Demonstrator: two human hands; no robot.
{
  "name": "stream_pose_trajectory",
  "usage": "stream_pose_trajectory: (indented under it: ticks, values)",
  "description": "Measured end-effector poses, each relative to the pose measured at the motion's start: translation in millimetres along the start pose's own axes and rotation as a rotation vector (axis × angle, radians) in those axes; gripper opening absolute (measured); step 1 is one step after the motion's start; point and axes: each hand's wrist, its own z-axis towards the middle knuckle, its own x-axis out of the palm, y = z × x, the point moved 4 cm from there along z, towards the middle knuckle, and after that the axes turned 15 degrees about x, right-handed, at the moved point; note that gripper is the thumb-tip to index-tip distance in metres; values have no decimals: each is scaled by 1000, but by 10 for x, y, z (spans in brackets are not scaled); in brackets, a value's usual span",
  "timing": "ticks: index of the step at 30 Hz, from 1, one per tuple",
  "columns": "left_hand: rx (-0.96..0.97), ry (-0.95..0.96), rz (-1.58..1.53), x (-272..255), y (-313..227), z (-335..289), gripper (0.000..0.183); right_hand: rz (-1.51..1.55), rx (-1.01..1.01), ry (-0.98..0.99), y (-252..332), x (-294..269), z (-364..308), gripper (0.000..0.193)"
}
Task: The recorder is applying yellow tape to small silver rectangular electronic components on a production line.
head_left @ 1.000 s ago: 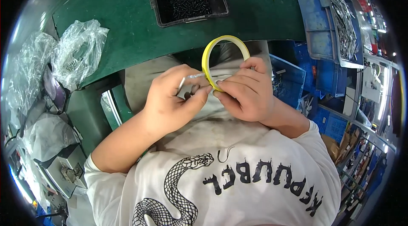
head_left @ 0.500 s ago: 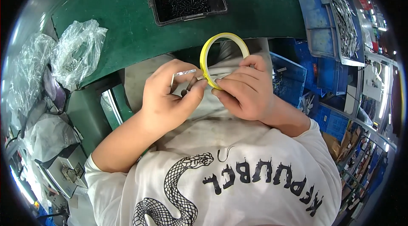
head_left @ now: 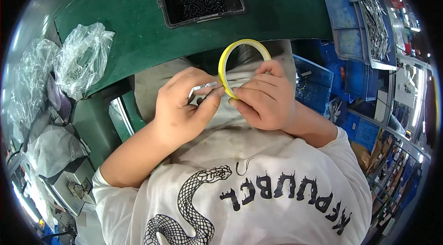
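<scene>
In front of my lap I hold a roll of narrow yellow tape (head_left: 222, 67) upright in my right hand (head_left: 267, 100). My right thumb and fingers pinch its lower right side. Close beside it on the left, my left hand (head_left: 179, 106) is closed, its thumb and fingertips against the roll's lower left edge. A thin, shiny, bent metal strip (head_left: 203, 87) sticks out between those left fingers, its tip beside the tape. My fingers hide the rest of the strip, and its kind does not show.
A black bin (head_left: 205, 17) of small black pieces stands on the green table (head_left: 134, 19). Clear plastic bags (head_left: 85, 56) lie at the left. Blue crates (head_left: 311, 81) and a blue tray (head_left: 344, 19) beside long thin metal pieces (head_left: 371, 19) are on the right.
The metal strip has swung round, and its free end now lies closer to the tape roll. The roll has dropped slightly; both hands keep their grip.
</scene>
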Motion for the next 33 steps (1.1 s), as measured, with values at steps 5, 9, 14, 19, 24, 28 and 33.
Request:
stream_pose_trajectory:
  ticks: [5,9,14,19,24,28,33]
  values:
    - [-15,16,-73,42,1,12,20,51,52,-14,-49,36,27,22]
    - [-48,8,39,-32,21,7,22,37,62,-21,-48,39,42,21]
    - [-163,-36,53,-81,1,68,22,3,51,-22,-33,20,35,22]
    - [96,-68,105,-67,51,58,24,-42,24,-10,-9,34,34,22]
    - [151,13,252,-78,-24,100,22,-46,19,10,-6,41,23,24]
    - [119,65,306,-72,-51,136,19,-45,4,27,-11,65,4,24]
    - [198,98,341,-97,-15,154,22,-22,-10,47,-3,67,23,26]
